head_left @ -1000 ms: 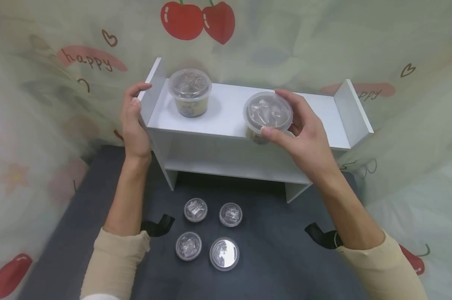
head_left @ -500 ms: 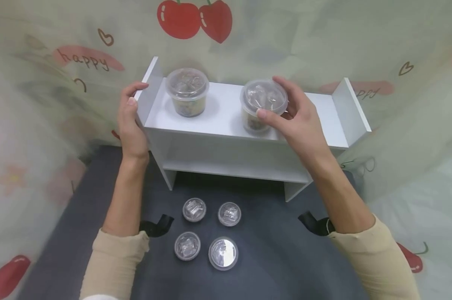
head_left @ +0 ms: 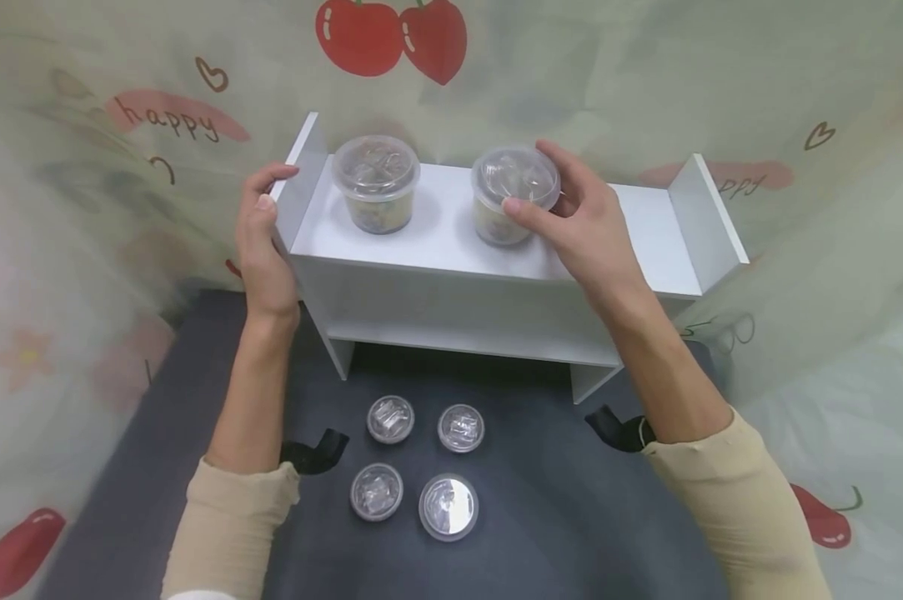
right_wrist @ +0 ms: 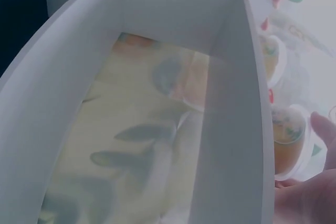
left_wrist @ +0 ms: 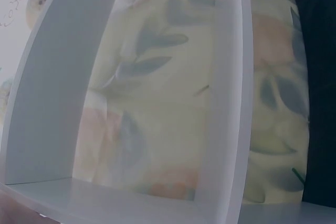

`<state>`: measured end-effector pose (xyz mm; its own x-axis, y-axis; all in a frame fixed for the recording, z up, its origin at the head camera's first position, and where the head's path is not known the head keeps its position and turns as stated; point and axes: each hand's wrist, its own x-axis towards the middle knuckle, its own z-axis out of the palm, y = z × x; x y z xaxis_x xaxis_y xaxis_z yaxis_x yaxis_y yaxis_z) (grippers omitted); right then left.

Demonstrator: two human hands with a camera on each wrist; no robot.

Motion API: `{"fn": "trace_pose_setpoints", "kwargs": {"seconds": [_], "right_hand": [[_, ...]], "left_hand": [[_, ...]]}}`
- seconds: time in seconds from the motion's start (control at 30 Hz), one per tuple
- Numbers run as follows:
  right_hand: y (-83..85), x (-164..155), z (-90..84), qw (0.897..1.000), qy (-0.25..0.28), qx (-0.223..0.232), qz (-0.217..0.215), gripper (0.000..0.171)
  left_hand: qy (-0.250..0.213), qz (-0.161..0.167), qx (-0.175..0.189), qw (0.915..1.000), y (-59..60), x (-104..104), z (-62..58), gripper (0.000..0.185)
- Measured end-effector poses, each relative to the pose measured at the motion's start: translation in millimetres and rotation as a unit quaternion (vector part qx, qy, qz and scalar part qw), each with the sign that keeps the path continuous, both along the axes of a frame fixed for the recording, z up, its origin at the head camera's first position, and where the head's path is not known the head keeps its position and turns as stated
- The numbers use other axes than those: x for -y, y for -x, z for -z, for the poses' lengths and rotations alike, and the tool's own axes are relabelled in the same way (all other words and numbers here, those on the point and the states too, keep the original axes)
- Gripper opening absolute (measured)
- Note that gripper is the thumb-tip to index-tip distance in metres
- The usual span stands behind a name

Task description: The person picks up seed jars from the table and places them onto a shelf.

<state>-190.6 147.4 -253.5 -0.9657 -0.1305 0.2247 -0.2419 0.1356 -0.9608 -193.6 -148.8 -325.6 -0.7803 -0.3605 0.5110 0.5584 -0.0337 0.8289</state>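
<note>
A small two-tier white shelf [head_left: 451, 304] stands against the back cloth. My left hand [head_left: 265, 250] grips the upright panel at its left end, thumb in front and fingertips over the edge. On the top board my right hand [head_left: 592, 229] holds a lidded clear plastic tub [head_left: 499, 223], thumb at the near side of the lid and fingers behind. Yellowish food shows through this tub's wall in the right wrist view. A matching lidded tub [head_left: 379, 212] stands to its left, near the left panel. The left wrist view mostly shows the shelf's lower tier [left_wrist: 237, 103].
Several smaller lidded round cups rest on the dark table [head_left: 556, 508] in front of the shelf, among them a front-right cup [head_left: 448, 508] and a back-left cup [head_left: 390, 419]. A right end panel [head_left: 706, 221] rises from the top board. Printed cloth [head_left: 571, 92] hangs close behind.
My right hand has carried the tub back and slightly left, from over the shelf's front edge onto the top board. My left hand has kept its grip on the panel.
</note>
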Motion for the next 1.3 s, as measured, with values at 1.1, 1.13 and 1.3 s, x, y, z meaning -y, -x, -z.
{"fn": "trace_pose_setpoints", "kwargs": {"seconds": [1.1,1.13,1.3], "right_hand": [[7.6,-2,5.1,0.999,-0.001,0.026,0.021,0.090],[6.3,-3,5.1,0.999,0.012,0.027,0.020,0.091],[-0.3,-7,3.4,0.999,0.027,0.021,0.015,0.089]], "left_hand": [[-0.031,0.023,0.011,0.9992,-0.9,-2,-1.1,0.042],[-0.031,0.022,0.011,0.9992,-0.9,-2,-1.0,0.042],[-0.038,0.024,0.010,0.9989,-0.8,-3,-0.7,0.042]]}}
